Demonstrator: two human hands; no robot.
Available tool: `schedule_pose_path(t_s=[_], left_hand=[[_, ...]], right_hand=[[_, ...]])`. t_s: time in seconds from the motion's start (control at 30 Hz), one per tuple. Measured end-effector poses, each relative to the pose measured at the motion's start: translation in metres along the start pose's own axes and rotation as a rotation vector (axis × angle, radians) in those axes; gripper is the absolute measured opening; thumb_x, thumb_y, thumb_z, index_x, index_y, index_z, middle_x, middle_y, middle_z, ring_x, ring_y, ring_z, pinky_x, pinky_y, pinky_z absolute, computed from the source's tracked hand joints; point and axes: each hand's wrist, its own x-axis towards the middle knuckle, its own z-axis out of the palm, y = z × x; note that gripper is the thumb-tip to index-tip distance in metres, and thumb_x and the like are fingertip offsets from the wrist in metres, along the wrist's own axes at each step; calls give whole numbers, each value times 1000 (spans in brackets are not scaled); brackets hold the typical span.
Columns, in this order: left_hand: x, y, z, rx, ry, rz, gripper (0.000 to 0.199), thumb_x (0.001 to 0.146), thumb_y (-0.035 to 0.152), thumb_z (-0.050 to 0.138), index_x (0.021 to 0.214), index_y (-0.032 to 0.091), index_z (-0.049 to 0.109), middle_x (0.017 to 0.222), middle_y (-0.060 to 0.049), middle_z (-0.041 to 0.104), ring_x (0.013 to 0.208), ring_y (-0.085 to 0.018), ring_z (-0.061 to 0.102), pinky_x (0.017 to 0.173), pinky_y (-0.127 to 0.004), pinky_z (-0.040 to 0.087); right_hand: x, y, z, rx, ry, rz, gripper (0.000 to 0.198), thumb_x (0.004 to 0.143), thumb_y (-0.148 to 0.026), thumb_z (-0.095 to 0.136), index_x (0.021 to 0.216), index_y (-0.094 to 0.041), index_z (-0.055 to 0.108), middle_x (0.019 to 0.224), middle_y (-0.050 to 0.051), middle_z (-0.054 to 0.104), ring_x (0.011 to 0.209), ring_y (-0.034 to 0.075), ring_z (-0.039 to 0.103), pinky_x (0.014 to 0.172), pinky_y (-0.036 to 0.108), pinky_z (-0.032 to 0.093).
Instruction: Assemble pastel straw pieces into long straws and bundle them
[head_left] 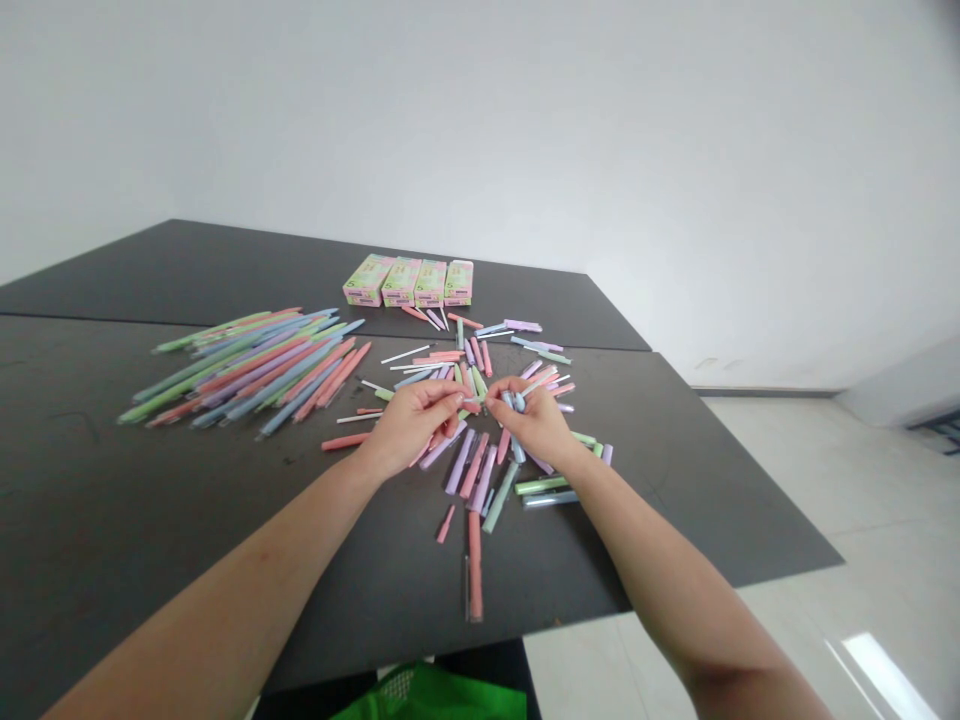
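Observation:
My left hand (420, 425) is closed, thumb and fingers pinching a small pink pen part (470, 404). Facing it, my right hand (534, 425) is closed too, with light blue pen pieces (518, 402) showing among its curled fingers. The two sets of fingertips nearly meet above the table; whether the right fingertips also grip the pink part is too small to tell. Loose pen barrels and caps in pink, purple, green and blue lie around both hands. Nearest my body is a coral pen barrel (475, 565), with a small pink cap (445, 524) to its left.
A large pile of pastel pens (255, 370) lies at left on the dark table (150, 560). Several pink-and-green boxes (400, 282) stand in a row behind the loose parts. Thin white refills (406, 354) lie among these parts. A white wall (525, 130) rises behind.

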Motion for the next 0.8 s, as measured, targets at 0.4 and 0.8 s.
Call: schedule_pose_path(t_s=[0.4, 0.8], left_hand=[[3, -6, -2, -2, -15, 4, 19, 84, 29, 61, 95, 14, 63, 49, 5, 51, 37, -4, 38, 34, -14, 24], [1, -4, 0, 20, -105, -36, 30, 91, 36, 51, 109, 13, 58, 59, 5, 53, 37, -4, 43, 36, -14, 32]], right_hand=[[0, 0, 1, 4, -15, -31, 15, 82, -32, 58, 81, -17, 61, 62, -3, 51, 55, 10, 41, 53, 23, 32], [1, 8, 8, 41, 24, -45, 15, 80, -32, 61, 83, -16, 63, 65, -2, 57, 58, 11, 48, 57, 23, 38]])
